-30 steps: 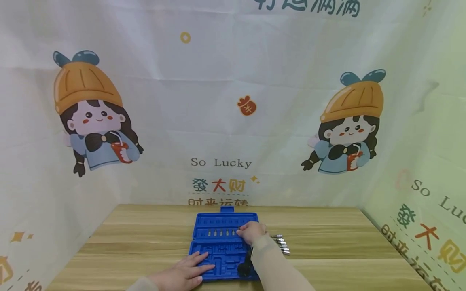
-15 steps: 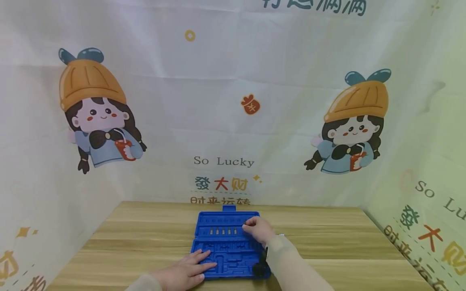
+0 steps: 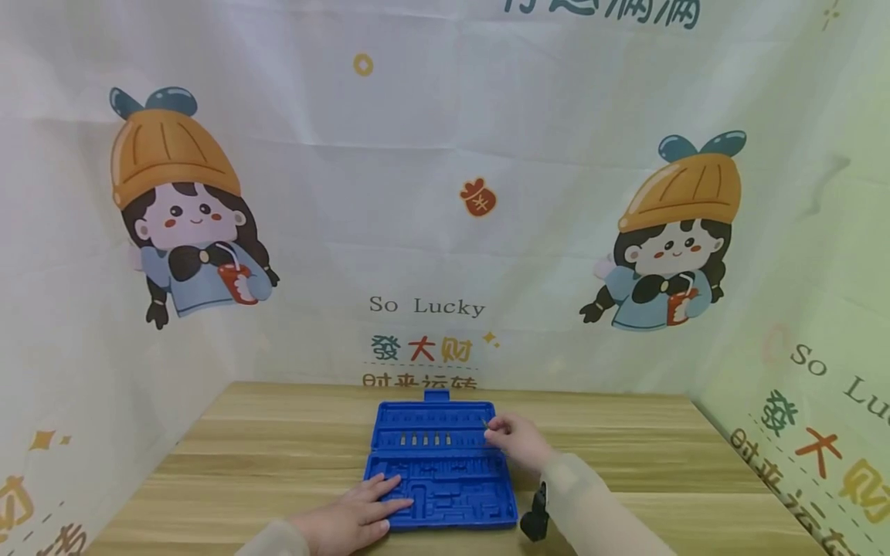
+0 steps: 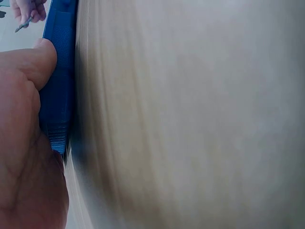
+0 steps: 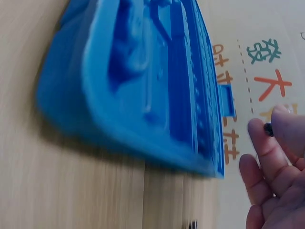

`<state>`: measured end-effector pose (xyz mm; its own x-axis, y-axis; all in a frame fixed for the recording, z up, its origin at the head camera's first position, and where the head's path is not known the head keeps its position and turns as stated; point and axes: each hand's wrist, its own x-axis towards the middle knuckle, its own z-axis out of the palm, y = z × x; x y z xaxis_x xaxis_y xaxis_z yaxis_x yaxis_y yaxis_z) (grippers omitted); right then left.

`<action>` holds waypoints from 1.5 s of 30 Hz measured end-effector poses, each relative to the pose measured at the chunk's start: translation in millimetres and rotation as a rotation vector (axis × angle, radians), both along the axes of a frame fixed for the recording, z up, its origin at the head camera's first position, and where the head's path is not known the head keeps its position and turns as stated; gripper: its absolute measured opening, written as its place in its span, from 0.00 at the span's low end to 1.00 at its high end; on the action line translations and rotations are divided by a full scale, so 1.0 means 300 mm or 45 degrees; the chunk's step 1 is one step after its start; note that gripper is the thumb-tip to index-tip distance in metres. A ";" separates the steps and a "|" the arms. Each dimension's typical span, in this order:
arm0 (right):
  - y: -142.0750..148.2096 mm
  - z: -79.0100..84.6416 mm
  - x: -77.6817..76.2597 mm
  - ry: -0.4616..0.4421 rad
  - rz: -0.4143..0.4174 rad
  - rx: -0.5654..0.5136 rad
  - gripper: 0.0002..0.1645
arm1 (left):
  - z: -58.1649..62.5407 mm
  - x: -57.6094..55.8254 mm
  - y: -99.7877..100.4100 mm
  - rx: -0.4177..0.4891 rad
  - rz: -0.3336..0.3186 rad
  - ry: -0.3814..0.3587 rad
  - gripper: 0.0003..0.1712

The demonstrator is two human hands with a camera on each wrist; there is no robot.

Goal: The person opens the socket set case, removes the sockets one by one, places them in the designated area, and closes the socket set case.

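Blue plastic tool case (image 3: 452,525), unfolded on the wood-grained bench (image 3: 626,448) and read as a dial, its tab (image 3: 436,394) at twelve o'clock. The right hand (image 3: 521,442), near the case's edge at about two, pinches a slender metal bit (image 5: 268,129) between thumb and index finger. The left hand (image 3: 354,513), at about eight, grasps nothing; its fingers lie extended on the case, apparently steadying it. Five upright bits (image 3: 426,439) stand in the case's tab-side half. The pinched bit should prove light, rigid and hard to break, though smooth enough to slip; hold is best taken at one end. The case, probably light and stiff, may slide unless pressed at eight o'clock.
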<state>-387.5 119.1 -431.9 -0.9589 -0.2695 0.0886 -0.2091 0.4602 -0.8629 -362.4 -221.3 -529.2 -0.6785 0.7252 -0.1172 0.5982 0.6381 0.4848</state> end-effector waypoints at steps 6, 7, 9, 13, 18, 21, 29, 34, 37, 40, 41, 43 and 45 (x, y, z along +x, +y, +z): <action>0.065 -0.013 -0.005 0.016 0.014 -0.032 0.10 | 0.079 0.056 0.025 -0.012 0.016 -0.007 0.29; 0.074 -0.014 -0.004 0.012 0.013 -0.040 0.11 | 0.110 0.078 0.037 -0.027 0.031 -0.011 0.28; 0.092 -0.014 0.001 -0.003 0.005 -0.060 0.11 | 0.169 0.120 0.060 -0.054 0.065 -0.027 0.28; 0.130 -0.014 0.019 -0.018 -0.031 -0.072 0.11 | 0.223 0.155 0.078 -0.069 0.069 -0.044 0.27; 0.184 -0.021 0.042 -0.064 -0.089 -0.065 0.09 | 0.215 0.148 0.065 -0.049 0.040 -0.056 0.27; 0.215 -0.027 0.058 -0.095 -0.132 -0.049 0.08 | 0.226 0.157 0.066 -0.038 0.044 -0.051 0.27; 0.292 -0.078 0.093 -0.009 -0.118 -0.006 0.09 | 0.246 0.170 0.075 -0.062 0.092 -0.046 0.27; 0.313 -0.124 0.106 -0.012 -0.113 -0.004 0.09 | 0.239 0.167 0.077 -0.067 0.097 -0.044 0.27; 0.317 -0.136 0.115 -0.012 -0.145 0.001 0.08 | 0.239 0.167 0.080 -0.072 0.092 -0.041 0.27; 0.316 -0.140 0.120 0.017 -0.145 0.006 0.09 | 0.241 0.167 0.083 -0.074 0.091 -0.042 0.27; 0.316 -0.140 0.122 0.028 -0.143 0.009 0.09 | 0.240 0.166 0.084 -0.073 0.092 -0.045 0.27; 0.312 -0.137 0.124 0.051 -0.146 0.028 0.09 | 0.238 0.164 0.084 -0.070 0.090 -0.043 0.27; 0.308 -0.134 0.126 0.068 -0.164 0.066 0.09 | 0.233 0.160 0.084 -0.066 0.086 -0.039 0.27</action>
<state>-349.7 211.5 -472.0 -0.9801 -0.1498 0.1300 -0.1906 0.5298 -0.8264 -314.5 -196.2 -459.4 -0.7211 0.6704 -0.1748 0.5385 0.7011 0.4674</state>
